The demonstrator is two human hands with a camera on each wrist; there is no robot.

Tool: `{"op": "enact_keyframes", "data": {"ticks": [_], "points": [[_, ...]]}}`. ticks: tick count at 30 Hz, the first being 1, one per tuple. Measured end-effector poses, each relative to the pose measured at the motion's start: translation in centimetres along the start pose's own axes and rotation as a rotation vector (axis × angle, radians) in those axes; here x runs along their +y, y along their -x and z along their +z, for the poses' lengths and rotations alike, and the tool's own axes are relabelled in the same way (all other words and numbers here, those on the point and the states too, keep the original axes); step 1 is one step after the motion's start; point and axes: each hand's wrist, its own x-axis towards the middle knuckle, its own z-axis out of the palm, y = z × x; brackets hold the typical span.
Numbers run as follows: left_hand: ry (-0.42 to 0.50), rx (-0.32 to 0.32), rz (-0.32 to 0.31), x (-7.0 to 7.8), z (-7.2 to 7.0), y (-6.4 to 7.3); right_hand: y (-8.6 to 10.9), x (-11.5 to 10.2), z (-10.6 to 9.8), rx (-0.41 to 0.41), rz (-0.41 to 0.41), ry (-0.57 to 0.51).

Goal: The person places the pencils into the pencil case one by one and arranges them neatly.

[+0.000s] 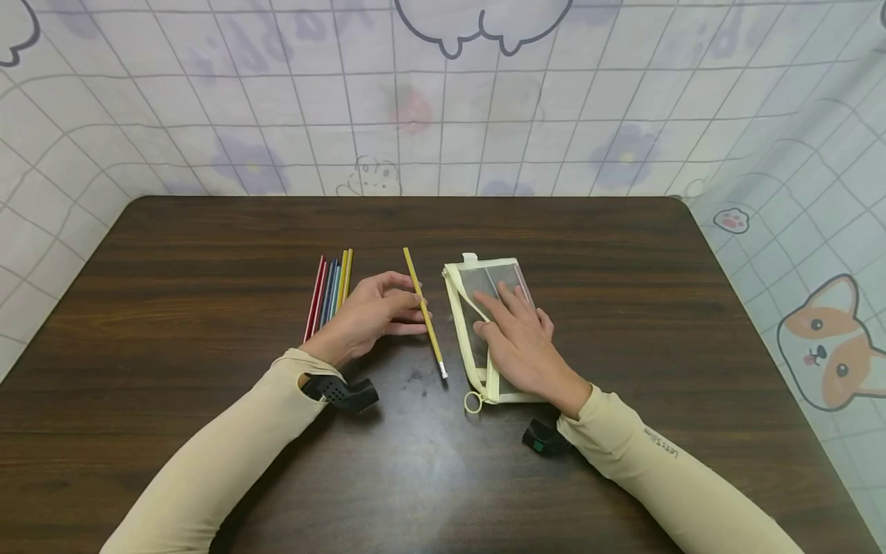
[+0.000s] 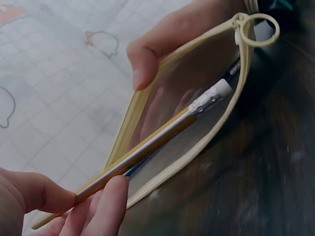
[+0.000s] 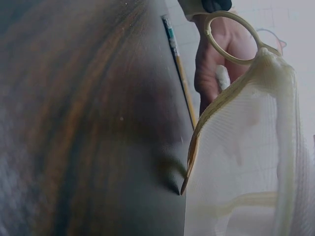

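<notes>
My left hand [image 1: 382, 312] pinches a yellow pencil [image 1: 424, 312] between thumb and fingers, its white eraser end towards me. In the left wrist view the eraser [image 2: 224, 87] overlaps the gaping mouth of a mesh zip pouch [image 1: 462, 327] with pale yellow trim. My right hand [image 1: 519, 338] lies over the pouch, its fingers spread across the mesh. Its thumb [image 2: 143, 69] hooks over the raised upper rim, gripping that side and holding the mouth apart. A thin blue item [image 2: 142, 164] shows behind the yellow pencil, inside the pouch's outline.
Left of my left hand, several red, blue and yellow pencils [image 1: 325, 296] lie side by side on the dark wooden table [image 1: 228, 246]. A zipper ring [image 1: 474, 402] hangs off the pouch's near corner. Patterned cloth [image 1: 443, 100] rises behind the table.
</notes>
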Motion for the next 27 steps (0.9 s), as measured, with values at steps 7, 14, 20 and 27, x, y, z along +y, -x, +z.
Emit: {"op": "enact_keyframes", "data": {"ticks": [7, 14, 20, 27], "points": [[0.029, -0.003, 0.001, 0.2, 1.5, -0.3, 0.0, -0.2, -0.1, 0.001, 0.018, 0.004], [0.032, -0.006, -0.011, -0.1, 2.3, -0.7, 0.0, -0.4, -0.2, 0.009, 0.020, 0.018], [0.040, 0.002, -0.022, -0.5, 2.8, -0.8, 0.0, -0.5, -0.2, 0.006, 0.019, 0.023], [0.071, -0.002, -0.030, -0.7, 3.3, -0.8, 0.0, -0.6, -0.3, 0.005, 0.022, 0.018]]}}
